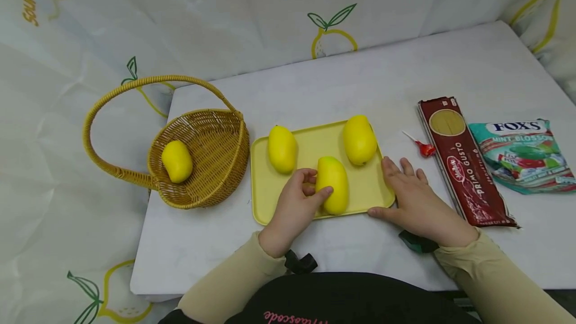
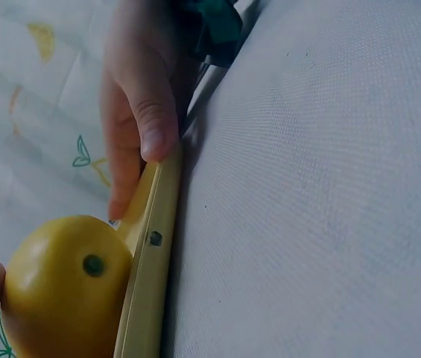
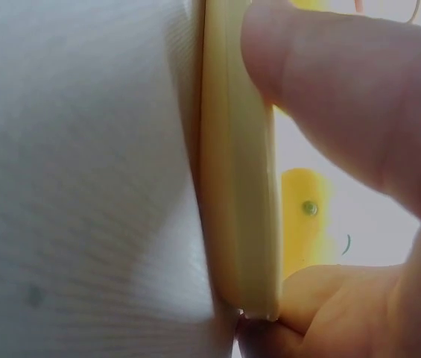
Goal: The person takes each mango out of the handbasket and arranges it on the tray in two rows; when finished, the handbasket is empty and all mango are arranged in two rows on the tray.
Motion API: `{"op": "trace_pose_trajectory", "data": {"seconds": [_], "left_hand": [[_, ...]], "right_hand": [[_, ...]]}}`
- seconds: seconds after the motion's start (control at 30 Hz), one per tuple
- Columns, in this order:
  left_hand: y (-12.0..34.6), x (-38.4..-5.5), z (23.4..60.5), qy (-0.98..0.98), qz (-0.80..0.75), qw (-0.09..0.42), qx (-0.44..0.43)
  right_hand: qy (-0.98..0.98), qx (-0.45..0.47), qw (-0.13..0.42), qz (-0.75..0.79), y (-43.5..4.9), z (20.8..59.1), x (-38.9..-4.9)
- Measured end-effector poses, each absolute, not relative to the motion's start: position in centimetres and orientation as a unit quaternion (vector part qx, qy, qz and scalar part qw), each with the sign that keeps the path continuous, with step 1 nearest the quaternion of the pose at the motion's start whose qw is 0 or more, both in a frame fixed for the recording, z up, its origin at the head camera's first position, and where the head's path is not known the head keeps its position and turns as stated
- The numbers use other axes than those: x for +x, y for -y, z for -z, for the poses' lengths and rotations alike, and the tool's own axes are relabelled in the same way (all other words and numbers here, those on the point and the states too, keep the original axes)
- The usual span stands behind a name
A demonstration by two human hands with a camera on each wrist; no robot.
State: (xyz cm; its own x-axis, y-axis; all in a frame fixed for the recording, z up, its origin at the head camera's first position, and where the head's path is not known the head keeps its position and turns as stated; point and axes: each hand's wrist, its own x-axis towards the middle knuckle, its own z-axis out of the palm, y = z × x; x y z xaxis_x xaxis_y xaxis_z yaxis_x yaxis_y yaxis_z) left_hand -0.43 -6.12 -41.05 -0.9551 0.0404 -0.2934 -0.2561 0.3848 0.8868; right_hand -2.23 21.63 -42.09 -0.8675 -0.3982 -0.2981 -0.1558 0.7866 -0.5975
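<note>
- Front mango (image 1: 334, 189): in the tray (image 1: 315, 145), by its near rim, the left hand (image 1: 294, 206)'s grip holding it with thumb and fingers
- Rear left mango (image 1: 282, 150) and rear right mango (image 1: 359, 140): also in the tray
- Right hand (image 1: 409, 206): grip wide, touching the tray's near right corner
- Wicker basket (image 1: 219, 164): left of the tray, one small mango (image 1: 177, 161) inside
- Lollipop (image 1: 425, 150), spaghetti packet (image 1: 470, 164), mint bag (image 1: 524, 156): right of the tray on the desk (image 1: 360, 249)

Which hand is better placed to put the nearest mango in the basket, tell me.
Left, I'd judge: the left hand touches the nearest mango and is closer to the basket. The right hand rests at the near right corner of the tray.
</note>
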Motion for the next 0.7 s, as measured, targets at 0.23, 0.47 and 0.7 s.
{"op": "trace_pose_trajectory", "data": {"seconds": [0.23, 0.47, 0.7], "left_hand": [[6.1, -0.1, 41.0, -0.839, -0.522, 0.142, -0.058], [6.7, -0.1, 40.8, -0.846, -0.508, 0.149, -0.059], [7.6, 0.4, 40.8, -0.844, -0.517, 0.136, -0.046]], "right_hand": [[-0.921, -0.153, 0.207, 0.293, -21.7, 42.1, -2.2], [-0.92, -0.152, 0.21, 0.294, -21.6, 42.2, -2.3], [-0.92, -0.145, 0.212, 0.297, -21.7, 42.2, -2.3]]}}
